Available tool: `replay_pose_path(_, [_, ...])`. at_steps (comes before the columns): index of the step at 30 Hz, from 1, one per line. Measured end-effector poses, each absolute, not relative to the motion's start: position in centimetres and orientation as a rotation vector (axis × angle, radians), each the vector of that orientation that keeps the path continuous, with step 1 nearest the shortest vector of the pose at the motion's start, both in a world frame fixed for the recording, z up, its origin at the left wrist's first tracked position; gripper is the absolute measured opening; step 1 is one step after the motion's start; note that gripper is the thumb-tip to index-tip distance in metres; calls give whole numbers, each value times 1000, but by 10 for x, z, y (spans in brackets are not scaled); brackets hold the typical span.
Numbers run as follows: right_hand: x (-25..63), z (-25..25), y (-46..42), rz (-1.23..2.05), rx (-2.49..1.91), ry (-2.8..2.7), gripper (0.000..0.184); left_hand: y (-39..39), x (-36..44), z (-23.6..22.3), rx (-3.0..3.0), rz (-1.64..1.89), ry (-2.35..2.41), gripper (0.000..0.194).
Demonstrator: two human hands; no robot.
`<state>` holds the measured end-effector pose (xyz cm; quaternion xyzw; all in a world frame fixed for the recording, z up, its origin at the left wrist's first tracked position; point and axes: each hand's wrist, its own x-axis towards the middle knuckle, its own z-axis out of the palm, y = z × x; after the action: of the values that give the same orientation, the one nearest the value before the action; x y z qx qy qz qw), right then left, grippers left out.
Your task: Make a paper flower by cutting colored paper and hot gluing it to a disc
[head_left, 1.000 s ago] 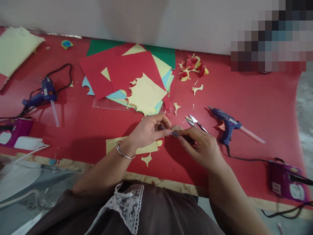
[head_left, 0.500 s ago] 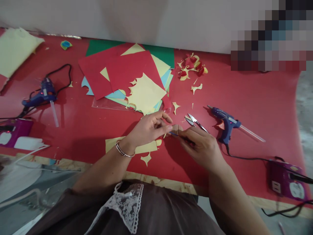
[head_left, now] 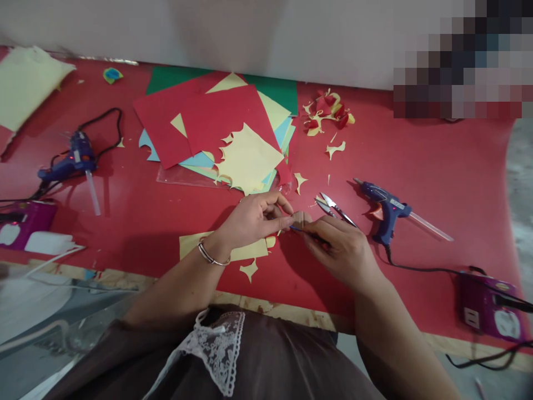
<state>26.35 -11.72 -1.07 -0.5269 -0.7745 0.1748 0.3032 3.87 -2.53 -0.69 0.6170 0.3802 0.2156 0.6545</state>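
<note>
My left hand (head_left: 260,219) is closed in a pinch, thumb against fingers. A narrow pale yellow paper piece (head_left: 280,231) pokes out under its thumb. My right hand (head_left: 339,241) grips a thin blue stick (head_left: 296,228), whose other end meets my left fingertips; that contact point is hidden. Just behind the stick lies a round brown disc (head_left: 301,218), partly covered by my fingers. Small scissors (head_left: 333,208) rest beyond my right hand. Under my left wrist is a yellow paper strip (head_left: 250,251), with a yellow scrap (head_left: 249,270) nearby.
Ahead lies a pile of coloured sheets (head_left: 225,119), with curled scraps (head_left: 327,113) beside it. Corded blue glue guns lie at right (head_left: 385,208) and left (head_left: 75,155). Purple power boxes sit at right (head_left: 489,305) and left (head_left: 39,216). A pale wall (head_left: 333,44) bounds the back.
The blue stick's left end has slipped behind my left thumb, and the yellow piece has come into sight below it. My right fingers have drawn closer together. Both hands stay in nearly the same place.
</note>
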Motion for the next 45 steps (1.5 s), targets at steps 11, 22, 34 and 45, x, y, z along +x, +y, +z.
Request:
replay_pose_path(11, [264, -5, -116, 598, -1416, -1962, 10, -20, 33, -6, 1326, 462, 764, 17])
replay_pose_path(22, [267, -6, -115, 618, -1431, -1957, 11, -20, 36, -15, 1275, 481, 804, 17])
replay_pose_path(34, [268, -6, -116, 604, -1416, -1961, 8, -18, 32, -12, 1262, 439, 737, 21])
replay_pose_path(45, [268, -8, -115, 625, -1436, -1963, 10, -15, 31, -7, 1443, 395, 743, 23])
